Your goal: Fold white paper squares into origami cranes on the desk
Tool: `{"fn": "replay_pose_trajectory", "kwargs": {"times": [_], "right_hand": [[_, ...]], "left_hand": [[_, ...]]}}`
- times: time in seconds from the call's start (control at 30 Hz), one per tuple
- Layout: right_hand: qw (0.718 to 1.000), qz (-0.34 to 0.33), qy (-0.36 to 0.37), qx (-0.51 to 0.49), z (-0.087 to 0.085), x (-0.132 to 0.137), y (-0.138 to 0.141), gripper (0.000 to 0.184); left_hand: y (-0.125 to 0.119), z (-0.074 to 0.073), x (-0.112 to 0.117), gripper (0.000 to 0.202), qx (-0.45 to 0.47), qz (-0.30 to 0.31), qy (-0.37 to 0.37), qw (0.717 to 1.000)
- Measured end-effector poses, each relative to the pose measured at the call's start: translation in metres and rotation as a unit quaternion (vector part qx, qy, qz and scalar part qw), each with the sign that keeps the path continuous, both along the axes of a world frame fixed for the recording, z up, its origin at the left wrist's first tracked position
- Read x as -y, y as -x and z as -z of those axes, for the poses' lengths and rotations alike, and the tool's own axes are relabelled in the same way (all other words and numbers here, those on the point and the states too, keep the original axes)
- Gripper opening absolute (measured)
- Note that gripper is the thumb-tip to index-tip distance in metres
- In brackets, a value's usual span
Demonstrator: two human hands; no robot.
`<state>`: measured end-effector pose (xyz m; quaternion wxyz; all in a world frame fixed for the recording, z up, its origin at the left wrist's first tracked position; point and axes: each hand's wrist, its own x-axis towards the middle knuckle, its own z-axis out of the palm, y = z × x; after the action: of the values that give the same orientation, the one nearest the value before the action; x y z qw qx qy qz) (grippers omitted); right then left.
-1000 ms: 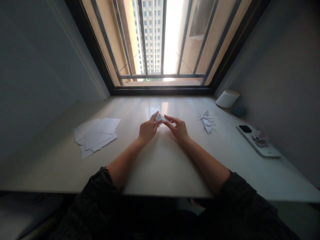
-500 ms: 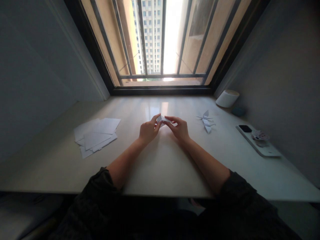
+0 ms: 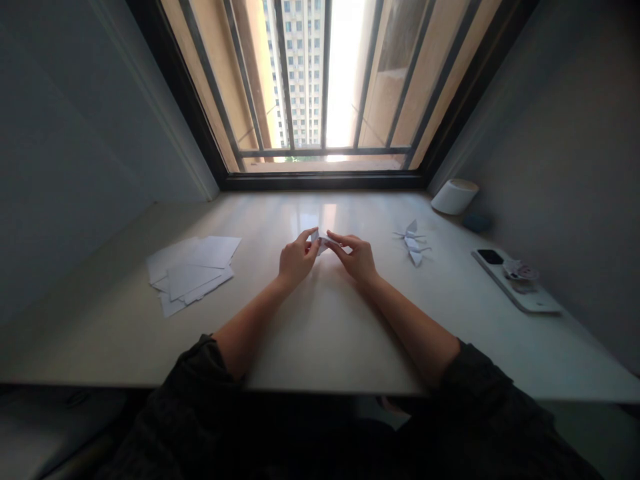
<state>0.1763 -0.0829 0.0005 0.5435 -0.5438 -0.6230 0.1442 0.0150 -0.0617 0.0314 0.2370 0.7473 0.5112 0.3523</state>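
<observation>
A small piece of folded white paper (image 3: 323, 244) is held between my two hands, just above the middle of the white tabletop (image 3: 335, 340). My left hand (image 3: 297, 259) pinches its left side between thumb and fingers. On the opposite side, the thumb and index finger of my right hand (image 3: 358, 257) close on the paper. My fingers cover part of it, so its full shape cannot be made out. To the right of my right hand lie two folded paper cranes (image 3: 413, 248), close together.
Several loose white paper sheets (image 3: 200, 267) overlap on the left. At the right edge lies a phone (image 3: 520, 287) with a round grip on its back. A white cylinder (image 3: 455, 197) sits in the back right corner, beside a small dark object (image 3: 477, 222). A barred window (image 3: 325, 181) borders the back.
The folded paper has shifted in my fingers, and its left part now stands up more. My right hand has moved slightly left. The cranes, sheets and phone stay put.
</observation>
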Motion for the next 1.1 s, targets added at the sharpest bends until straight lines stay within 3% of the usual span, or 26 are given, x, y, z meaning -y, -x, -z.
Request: {"fn": "replay_pose_trajectory", "kwargs": {"times": [0.77,0.9,1.1], "right_hand": [[0.998,-0.026,-0.026,0.054,-0.001,0.001,0.000,0.028],[0.993,-0.035,-0.023,0.108,-0.002,0.002,0.000,0.032],[0.982,-0.055,-0.054,0.171,-0.006,0.004,0.002,0.037]], "left_hand": [[-0.001,0.017,-0.011,0.039,0.175,0.034,0.098,0.979],[-0.004,0.020,-0.015,0.044,0.240,0.046,0.149,0.958],[-0.007,0.018,-0.018,0.041,0.357,0.072,0.233,0.902]]}}
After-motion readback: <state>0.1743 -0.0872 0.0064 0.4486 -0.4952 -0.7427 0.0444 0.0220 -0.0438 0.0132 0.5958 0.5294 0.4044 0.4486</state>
